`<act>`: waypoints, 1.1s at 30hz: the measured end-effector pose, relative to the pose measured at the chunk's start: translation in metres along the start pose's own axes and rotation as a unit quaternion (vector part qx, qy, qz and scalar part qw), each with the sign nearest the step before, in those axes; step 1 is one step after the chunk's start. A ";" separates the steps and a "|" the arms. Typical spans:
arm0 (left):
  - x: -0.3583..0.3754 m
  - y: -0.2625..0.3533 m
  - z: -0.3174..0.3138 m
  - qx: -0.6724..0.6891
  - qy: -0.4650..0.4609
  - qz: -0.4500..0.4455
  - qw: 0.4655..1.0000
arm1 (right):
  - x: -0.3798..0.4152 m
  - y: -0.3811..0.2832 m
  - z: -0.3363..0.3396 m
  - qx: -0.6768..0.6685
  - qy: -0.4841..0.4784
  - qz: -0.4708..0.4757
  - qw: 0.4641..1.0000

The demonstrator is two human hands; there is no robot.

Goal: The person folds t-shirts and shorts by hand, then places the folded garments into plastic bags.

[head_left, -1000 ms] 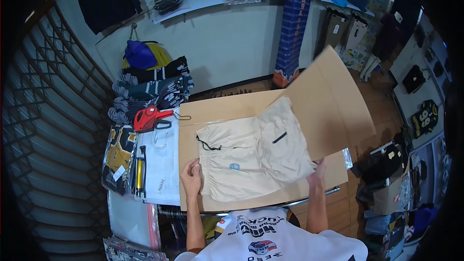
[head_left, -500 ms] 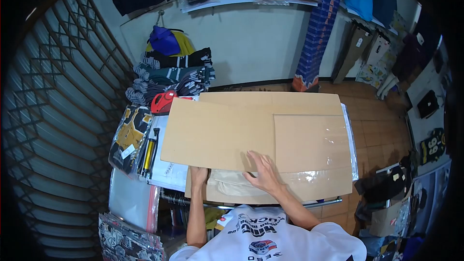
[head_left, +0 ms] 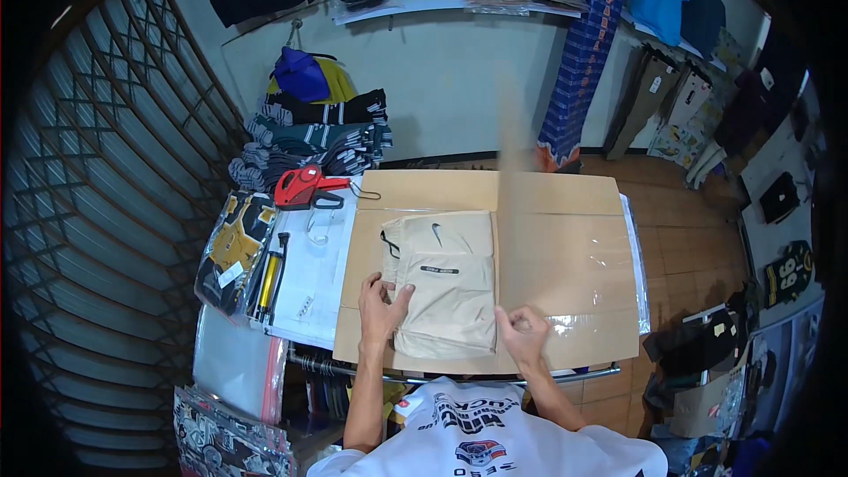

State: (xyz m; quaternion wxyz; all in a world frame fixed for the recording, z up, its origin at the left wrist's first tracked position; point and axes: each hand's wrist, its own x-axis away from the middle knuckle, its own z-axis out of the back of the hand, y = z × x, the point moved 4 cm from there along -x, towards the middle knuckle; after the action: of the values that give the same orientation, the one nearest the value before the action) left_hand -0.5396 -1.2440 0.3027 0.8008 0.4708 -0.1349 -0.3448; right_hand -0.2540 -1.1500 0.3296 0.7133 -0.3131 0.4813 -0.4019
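Note:
A folded beige garment (head_left: 446, 283) with a small dark logo and a dark label strip lies on the opened cardboard (head_left: 424, 178). My left hand (head_left: 382, 307) rests at its lower left edge, thumb and fingers apart. A cardboard flap (head_left: 514, 185) stands nearly edge-on along the garment's right side, blurred by motion. At the flap's near end is my right hand (head_left: 523, 334), its fingers curled and pinched against the flap's edge. The right part of the cardboard carries shiny clear tape.
Left of the cardboard are a red tagging tool (head_left: 300, 187), a yellow and black pump (head_left: 268, 287) and a bagged dark garment (head_left: 233, 247). Folded clothes (head_left: 322, 137) are stacked behind. A metal rail (head_left: 579, 374) runs along the near edge.
The flap that covered most of the garment has swung up and right, exposing the garment. My left hand has come out from beneath it; my right hand has moved right and closed.

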 end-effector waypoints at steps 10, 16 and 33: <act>-0.016 -0.023 -0.004 -0.011 -0.005 0.011 1.000 | 0.023 0.058 0.039 -0.106 0.057 -0.240 0.963; -0.005 -0.017 -0.007 0.003 0.035 -0.004 0.999 | -0.044 0.056 -0.007 -0.044 -0.092 -0.119 0.988; 0.015 0.030 -0.066 -0.093 0.024 0.093 0.991 | -0.109 0.061 -0.127 0.188 -0.320 0.181 0.911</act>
State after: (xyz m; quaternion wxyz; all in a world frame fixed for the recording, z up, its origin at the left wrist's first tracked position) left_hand -0.4797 -1.2010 0.2917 0.8726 0.3877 -0.1263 -0.2688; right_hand -0.3800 -1.0332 0.2828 0.9354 -0.1927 0.1912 -0.2268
